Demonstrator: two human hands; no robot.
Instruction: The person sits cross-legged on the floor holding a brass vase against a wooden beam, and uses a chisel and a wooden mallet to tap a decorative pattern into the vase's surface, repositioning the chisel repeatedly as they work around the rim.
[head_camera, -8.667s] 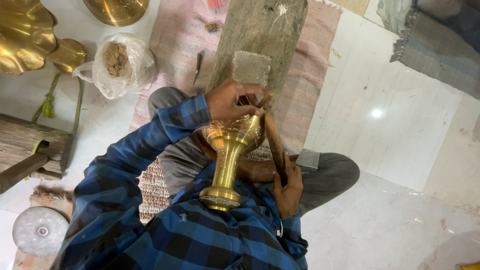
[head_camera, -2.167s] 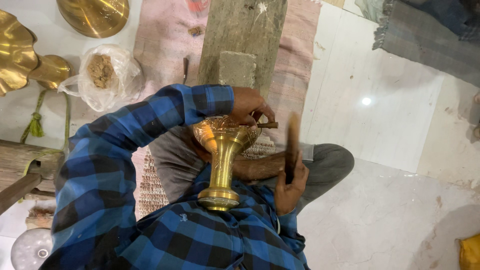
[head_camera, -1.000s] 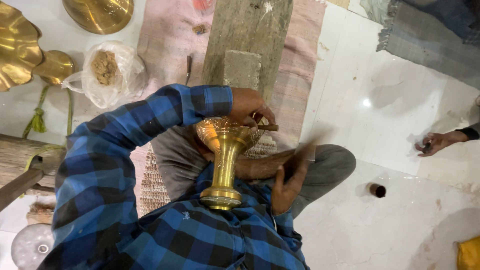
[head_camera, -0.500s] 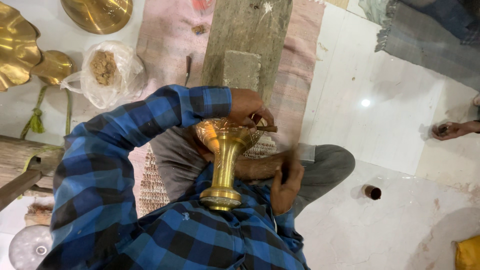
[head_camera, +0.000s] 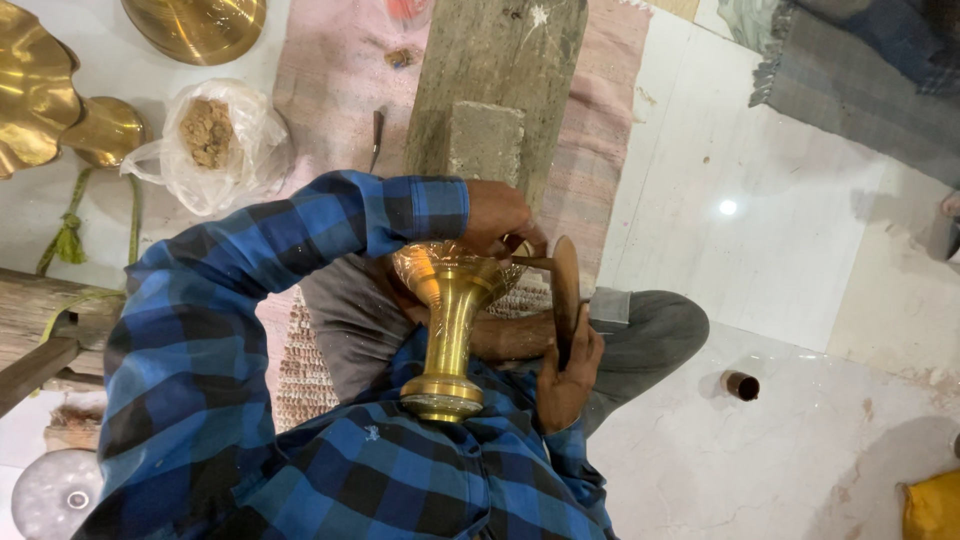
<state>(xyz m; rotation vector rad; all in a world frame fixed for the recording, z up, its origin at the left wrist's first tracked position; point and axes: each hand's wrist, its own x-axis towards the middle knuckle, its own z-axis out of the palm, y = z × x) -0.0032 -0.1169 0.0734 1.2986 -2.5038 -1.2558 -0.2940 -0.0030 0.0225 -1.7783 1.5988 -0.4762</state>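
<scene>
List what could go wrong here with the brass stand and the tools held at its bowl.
1. The wooden mallet in the right hand meets a thin punch pinched by the left hand; a glancing blow might hit those fingers.
2. The brass stand seems braced only against the lap and chest, so it could slip and the bowl get marred.
3. The small brown cylinder lies loose on the floor and may roll off.
</scene>
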